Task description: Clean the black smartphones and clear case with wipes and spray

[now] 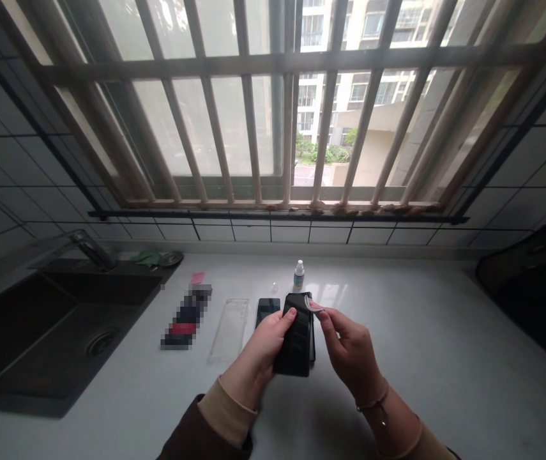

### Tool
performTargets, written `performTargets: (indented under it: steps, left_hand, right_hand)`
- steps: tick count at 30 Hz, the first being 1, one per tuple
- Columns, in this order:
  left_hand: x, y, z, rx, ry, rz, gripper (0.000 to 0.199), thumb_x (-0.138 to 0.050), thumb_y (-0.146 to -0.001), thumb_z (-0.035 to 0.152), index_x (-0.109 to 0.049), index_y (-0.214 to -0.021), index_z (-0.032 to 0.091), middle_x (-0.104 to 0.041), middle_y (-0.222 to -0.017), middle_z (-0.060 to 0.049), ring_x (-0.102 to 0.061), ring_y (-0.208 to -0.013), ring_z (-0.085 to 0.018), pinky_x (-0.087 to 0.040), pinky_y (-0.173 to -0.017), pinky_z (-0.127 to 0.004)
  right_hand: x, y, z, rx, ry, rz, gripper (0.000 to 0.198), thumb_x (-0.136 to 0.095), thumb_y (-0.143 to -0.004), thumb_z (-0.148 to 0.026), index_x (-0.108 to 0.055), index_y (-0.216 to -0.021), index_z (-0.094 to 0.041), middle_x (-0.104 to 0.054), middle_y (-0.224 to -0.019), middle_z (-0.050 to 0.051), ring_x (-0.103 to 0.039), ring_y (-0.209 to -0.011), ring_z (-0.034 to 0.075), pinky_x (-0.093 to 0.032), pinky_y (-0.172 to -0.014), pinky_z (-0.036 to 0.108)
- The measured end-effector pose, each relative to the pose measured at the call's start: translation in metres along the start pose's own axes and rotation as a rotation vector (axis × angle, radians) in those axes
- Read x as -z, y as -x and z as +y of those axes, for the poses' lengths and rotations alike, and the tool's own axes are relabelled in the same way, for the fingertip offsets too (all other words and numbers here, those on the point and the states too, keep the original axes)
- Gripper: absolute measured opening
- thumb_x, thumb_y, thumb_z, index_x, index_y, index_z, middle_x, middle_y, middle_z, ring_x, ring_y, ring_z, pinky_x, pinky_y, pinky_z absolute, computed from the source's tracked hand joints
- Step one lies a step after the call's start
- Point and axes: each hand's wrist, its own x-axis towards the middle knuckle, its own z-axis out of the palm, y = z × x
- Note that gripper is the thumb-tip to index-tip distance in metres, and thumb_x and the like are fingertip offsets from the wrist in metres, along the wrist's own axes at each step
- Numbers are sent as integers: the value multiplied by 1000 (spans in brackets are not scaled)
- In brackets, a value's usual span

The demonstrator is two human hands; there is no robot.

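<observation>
Above white countertop (pixel 421 358), left hand (pixel 267 340) clasps black phone (pixel 297 348) by its left side, right hand (pixel 349 342) pinching grey strip (pixel 311 306).

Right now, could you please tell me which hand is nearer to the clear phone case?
Left: the left hand, holding a black phone, is just right of the clear phone case; the right hand is farther right, beyond the phone.

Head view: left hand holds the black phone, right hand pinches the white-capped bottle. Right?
Not the bottle: in the head view the right hand pinches a thin, light grey piece. The white-capped bottle stands on the counter, beyond the hands. The left hand does hold the black phone.
</observation>
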Motion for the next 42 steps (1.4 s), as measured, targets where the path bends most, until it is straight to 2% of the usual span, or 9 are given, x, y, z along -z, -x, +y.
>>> performTargets:
  steps: [5,13,18,22,26,31,34,39,42]
  left_hand:
    - [-3,1,4,-32,85,120,26,-73,-98,36,-74,-108,11,-79,-101,-15,-76,-84,-22,-61,-82,-32]
    - [6,-7,3,-108,161,314,28,-76,-95,39,-70,-102,13,-78,-87,-11,-75,-71,-21,-63,-72,-33]
    - [7,-8,8,-180,232,446,33,-79,-93,39,-71,-109,12,-79,-92,-13,-78,-78,-23,-64,-79,-34]
    - [10,-9,13,-209,282,556,30,-77,-95,39,-69,-109,14,-79,-91,-11,-78,-76,-22,-64,-78,-36]
    - [8,-8,19,-253,333,575,30,-70,-99,38,-72,-112,12,-80,-97,-14,-78,-81,-24,-65,-80,-37]
    - [-4,0,28,-292,537,387,34,-66,-99,35,-75,-115,7,-77,-119,-22,-76,-107,-29,-63,-95,-41]
    - [-8,5,31,-309,620,345,33,-71,-95,35,-74,-115,9,-77,-119,-20,-74,-111,-30,-61,-102,-48]
    - [-7,8,31,-313,682,250,35,-71,-93,35,-72,-120,13,-75,-102,-13,-75,-101,-27,-58,-105,-55]
    - [-8,6,26,-291,701,286,21,-73,-90,27,-72,-107,15,-74,-98,-10,-75,-104,-28,-57,-107,-56]
  right_hand:
    - [0,3,-5,81,-47,-122,31,-62,-103,-27,-79,-129,-31,-79,-129,6,-76,-120,32,-60,-105,47]
    - [3,7,-11,261,-80,-276,39,-60,-101,-12,-77,-131,-30,-79,-129,5,-77,-119,27,-63,-102,42]
    - [4,10,-16,306,-110,-321,39,-61,-100,-12,-78,-130,-28,-78,-131,7,-76,-120,28,-62,-103,43]
    - [4,11,-20,288,-114,-407,32,-61,-102,-17,-80,-125,-27,-83,-118,8,-80,-109,27,-63,-98,41]
    - [1,9,-19,49,-206,-379,29,-57,-107,-33,-83,-116,-24,-84,-104,9,-80,-89,24,-63,-82,37]
    - [-7,5,-12,-349,-484,-393,48,-59,-104,-59,-83,-114,-19,-82,-102,12,-77,-89,24,-61,-80,35]
    - [-13,5,-6,-494,-623,-402,52,-66,-98,-64,-84,-104,-16,-80,-88,9,-73,-74,20,-58,-70,30]
    - [-15,0,6,-670,-736,-134,51,-76,-89,-64,-82,-100,-15,-80,-93,10,-73,-78,21,-62,-74,33]
    - [-16,-4,10,-678,-712,51,52,-79,-86,-64,-83,-105,-16,-82,-101,11,-75,-90,23,-64,-82,35]
